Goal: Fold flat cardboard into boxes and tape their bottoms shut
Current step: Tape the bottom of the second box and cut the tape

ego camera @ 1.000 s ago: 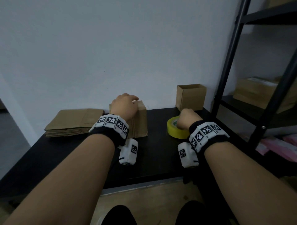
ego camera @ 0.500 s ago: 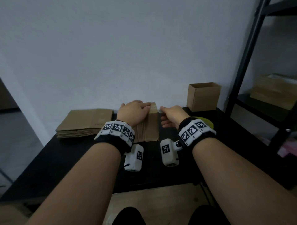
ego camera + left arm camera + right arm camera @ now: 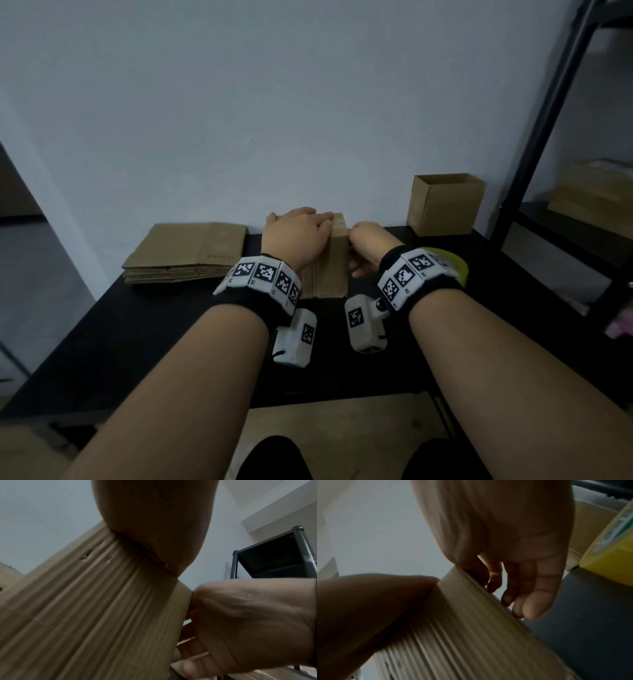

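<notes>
A stack of flat cardboard sheets (image 3: 334, 267) stands on edge on the black table (image 3: 171, 325). My left hand (image 3: 298, 229) rests on its top, fingers laid flat across the edges. My right hand (image 3: 363, 246) is at the stack's right face. In the right wrist view its thumb (image 3: 471, 569) sits on the top edge of the outermost sheet (image 3: 471, 635) and its curled fingers (image 3: 536, 588) lie behind that sheet, pinching it. The left wrist view shows the ribbed stack (image 3: 102, 615) with the right hand (image 3: 240, 622) against its side. A yellow tape roll (image 3: 452, 267) lies just right of my right wrist.
A folded open-topped box (image 3: 445, 205) stands by the wall at the back right. A low pile of flat cardboard (image 3: 188, 250) lies at the back left. A black metal shelf rack (image 3: 548, 137) with more cardboard stands to the right of the table.
My right hand let go of the yellow tape roll and moved left to the stack's right face. My left hand stayed on top of the stack.
</notes>
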A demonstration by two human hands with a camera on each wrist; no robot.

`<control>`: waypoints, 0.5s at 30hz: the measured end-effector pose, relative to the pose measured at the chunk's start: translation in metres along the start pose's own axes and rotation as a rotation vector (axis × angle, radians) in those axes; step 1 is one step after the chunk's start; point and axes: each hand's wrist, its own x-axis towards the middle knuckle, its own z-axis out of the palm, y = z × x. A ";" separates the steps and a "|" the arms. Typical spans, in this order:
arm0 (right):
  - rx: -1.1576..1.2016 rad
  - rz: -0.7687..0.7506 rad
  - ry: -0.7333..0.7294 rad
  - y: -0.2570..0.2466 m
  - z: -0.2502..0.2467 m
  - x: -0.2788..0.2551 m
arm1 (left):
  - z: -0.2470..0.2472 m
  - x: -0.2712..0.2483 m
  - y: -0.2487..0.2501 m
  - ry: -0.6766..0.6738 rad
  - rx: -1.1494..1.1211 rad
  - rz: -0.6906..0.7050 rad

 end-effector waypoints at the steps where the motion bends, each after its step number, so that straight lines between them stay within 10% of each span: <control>1: 0.023 0.027 -0.049 0.002 0.000 0.000 | 0.000 0.000 0.001 -0.001 -0.001 0.000; 5: -0.122 0.060 -0.067 0.013 0.001 -0.006 | -0.003 -0.002 0.002 -0.009 0.004 0.004; 11: -0.066 -0.379 0.320 0.008 0.001 -0.002 | -0.007 -0.007 0.006 -0.019 0.017 0.012; 15: -0.174 -0.474 0.302 0.003 0.003 -0.009 | -0.010 -0.004 0.002 0.003 -0.182 -0.060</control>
